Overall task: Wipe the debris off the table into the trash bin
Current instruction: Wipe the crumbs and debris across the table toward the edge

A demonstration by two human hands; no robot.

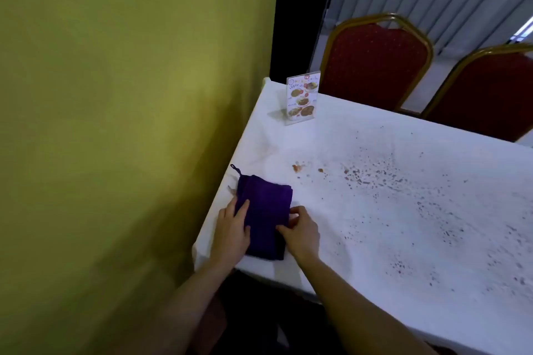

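A folded purple cloth (266,210) with a small hanging loop lies near the left end of the white table (360,253). My left hand (232,229) rests flat on the cloth's left side, fingers spread. At the cloth's right edge my right hand (300,229) pinches the fabric with curled fingers. Dark crumbs and debris (372,176) are scattered over the middle and right of the tablecloth, and a few orange-brown bits (297,167) lie just beyond the cloth. No trash bin is in view.
A clear menu stand (302,98) stands at the table's far left corner. Two red padded chairs (375,63) with gold frames line the far side. A yellow-green wall (115,124) runs close along the table's left end.
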